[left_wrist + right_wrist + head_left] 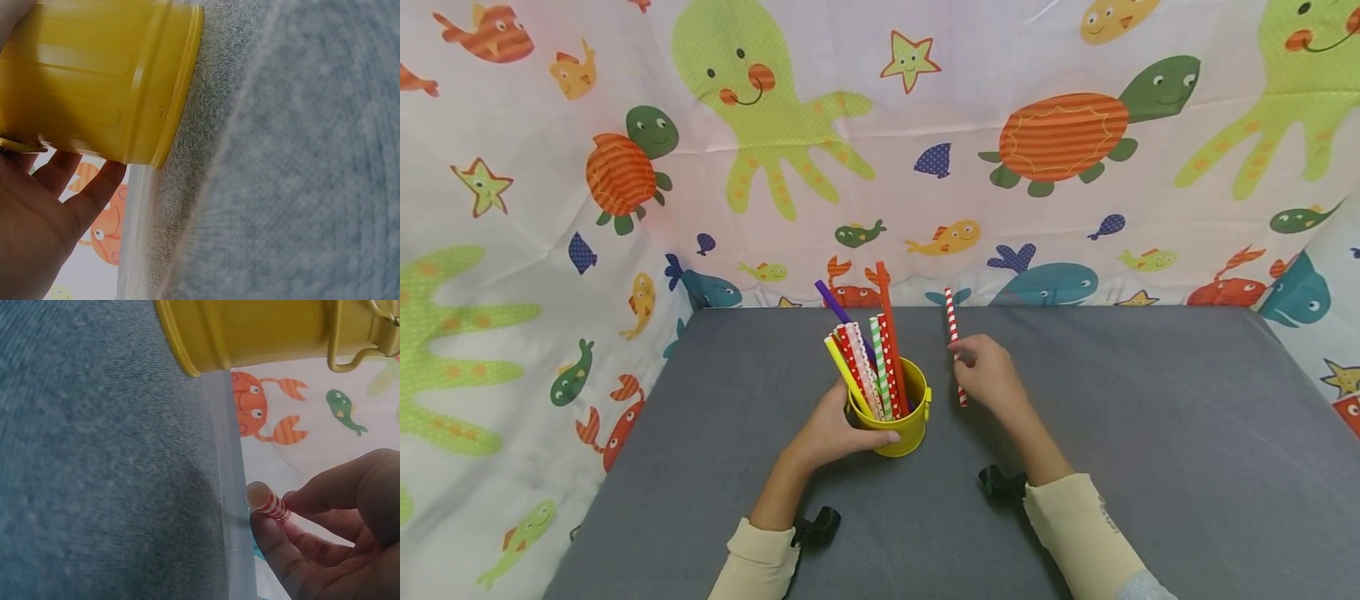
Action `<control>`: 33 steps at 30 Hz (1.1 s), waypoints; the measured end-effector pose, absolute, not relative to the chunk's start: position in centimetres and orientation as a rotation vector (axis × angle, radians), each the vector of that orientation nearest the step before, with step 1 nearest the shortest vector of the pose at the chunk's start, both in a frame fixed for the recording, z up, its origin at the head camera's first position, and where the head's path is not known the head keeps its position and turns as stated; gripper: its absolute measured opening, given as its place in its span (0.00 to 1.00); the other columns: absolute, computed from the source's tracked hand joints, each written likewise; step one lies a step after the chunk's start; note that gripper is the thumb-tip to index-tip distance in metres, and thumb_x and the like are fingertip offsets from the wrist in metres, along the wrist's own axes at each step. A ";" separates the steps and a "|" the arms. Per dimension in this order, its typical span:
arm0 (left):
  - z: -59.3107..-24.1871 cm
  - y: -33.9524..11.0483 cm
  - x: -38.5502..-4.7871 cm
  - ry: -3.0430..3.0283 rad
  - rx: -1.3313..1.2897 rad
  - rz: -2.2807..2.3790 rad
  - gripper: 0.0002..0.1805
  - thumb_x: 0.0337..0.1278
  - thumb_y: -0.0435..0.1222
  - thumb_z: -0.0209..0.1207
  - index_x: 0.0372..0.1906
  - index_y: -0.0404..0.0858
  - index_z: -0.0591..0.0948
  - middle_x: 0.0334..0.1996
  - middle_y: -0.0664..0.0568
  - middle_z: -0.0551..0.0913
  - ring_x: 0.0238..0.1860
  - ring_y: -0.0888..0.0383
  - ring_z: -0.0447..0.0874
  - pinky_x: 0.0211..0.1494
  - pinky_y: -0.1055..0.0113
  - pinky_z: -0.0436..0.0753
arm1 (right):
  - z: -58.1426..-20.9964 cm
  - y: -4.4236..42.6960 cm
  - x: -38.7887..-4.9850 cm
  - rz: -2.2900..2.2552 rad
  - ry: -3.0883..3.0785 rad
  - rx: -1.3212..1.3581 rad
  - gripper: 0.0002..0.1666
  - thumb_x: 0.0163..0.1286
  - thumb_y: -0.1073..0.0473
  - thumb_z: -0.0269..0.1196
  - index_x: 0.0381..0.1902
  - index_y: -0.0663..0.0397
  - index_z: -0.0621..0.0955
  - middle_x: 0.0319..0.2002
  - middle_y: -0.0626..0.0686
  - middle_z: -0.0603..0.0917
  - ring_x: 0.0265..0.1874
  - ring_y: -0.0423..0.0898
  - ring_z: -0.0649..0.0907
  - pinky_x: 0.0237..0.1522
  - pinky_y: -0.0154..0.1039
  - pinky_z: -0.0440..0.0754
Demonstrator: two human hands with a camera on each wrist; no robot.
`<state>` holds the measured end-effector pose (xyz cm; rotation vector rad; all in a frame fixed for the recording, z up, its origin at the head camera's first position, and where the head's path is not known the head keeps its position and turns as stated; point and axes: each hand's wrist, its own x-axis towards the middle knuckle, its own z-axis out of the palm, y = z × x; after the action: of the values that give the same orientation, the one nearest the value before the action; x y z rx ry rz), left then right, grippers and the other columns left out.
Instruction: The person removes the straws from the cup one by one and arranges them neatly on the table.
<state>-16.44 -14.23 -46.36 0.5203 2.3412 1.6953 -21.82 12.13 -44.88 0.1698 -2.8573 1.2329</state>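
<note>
A small yellow bucket (904, 433) stands on the grey table, filled with several paper straws (880, 367) in yellow, red, pink, green-striped, orange and purple. My left hand (835, 429) grips the bucket from its left side, thumb across the front; in the left wrist view the fingers (97, 194) curl round the yellow wall. To the right of the bucket, my right hand (992, 373) pinches a red-and-white striped straw (952, 312) between thumb and fingers. The right wrist view shows the open end of this straw (256, 495) pointing toward the camera, apart from the bucket (269, 331).
The grey tabletop (1150, 417) stretches to both sides of the hands. Behind and to the left hangs a white cloth (910, 183) printed with sea animals. A dark wrist camera (820, 527) sits at the left wrist, another (1000, 483) at the right.
</note>
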 end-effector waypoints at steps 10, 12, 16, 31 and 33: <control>-46.3 -14.1 -16.4 2.352 0.517 1.686 0.50 0.44 0.37 0.78 0.72 0.46 0.61 0.62 0.53 0.73 0.60 0.56 0.73 0.68 0.54 0.70 | -45.9 12.0 -22.1 1.129 -2.930 0.220 0.15 0.63 0.68 0.62 0.47 0.63 0.86 0.47 0.62 0.82 0.43 0.58 0.79 0.49 0.55 0.78; -46.4 -14.2 -16.4 2.354 0.528 1.691 0.49 0.44 0.38 0.78 0.71 0.47 0.62 0.61 0.54 0.74 0.60 0.56 0.74 0.67 0.54 0.71 | -46.0 11.9 -22.1 1.113 -2.950 0.225 0.15 0.62 0.68 0.62 0.46 0.63 0.87 0.47 0.62 0.82 0.44 0.59 0.78 0.52 0.55 0.76; -46.4 -14.2 -16.4 2.358 0.549 1.703 0.49 0.44 0.41 0.79 0.70 0.49 0.63 0.60 0.55 0.75 0.59 0.57 0.74 0.67 0.54 0.71 | -46.3 11.6 -22.1 1.083 -2.985 0.231 0.15 0.61 0.68 0.62 0.45 0.63 0.86 0.46 0.63 0.80 0.45 0.60 0.78 0.53 0.56 0.76; -46.3 -14.2 -16.3 2.363 0.540 1.698 0.49 0.42 0.44 0.79 0.70 0.47 0.64 0.59 0.55 0.75 0.58 0.57 0.75 0.67 0.54 0.71 | -46.4 11.4 -21.9 1.071 -3.018 0.234 0.15 0.61 0.68 0.63 0.46 0.60 0.86 0.45 0.61 0.78 0.44 0.57 0.76 0.50 0.54 0.76; -46.3 -14.2 -16.3 2.361 0.535 1.702 0.49 0.42 0.44 0.79 0.70 0.47 0.64 0.59 0.55 0.75 0.58 0.57 0.75 0.67 0.53 0.71 | -46.3 11.4 -21.9 1.069 -3.014 0.244 0.14 0.61 0.67 0.63 0.46 0.60 0.85 0.45 0.61 0.78 0.44 0.57 0.76 0.48 0.54 0.76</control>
<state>-16.27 -14.20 -46.27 0.5352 2.3612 1.7020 -21.93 11.37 -46.29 0.2439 -3.0137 1.0686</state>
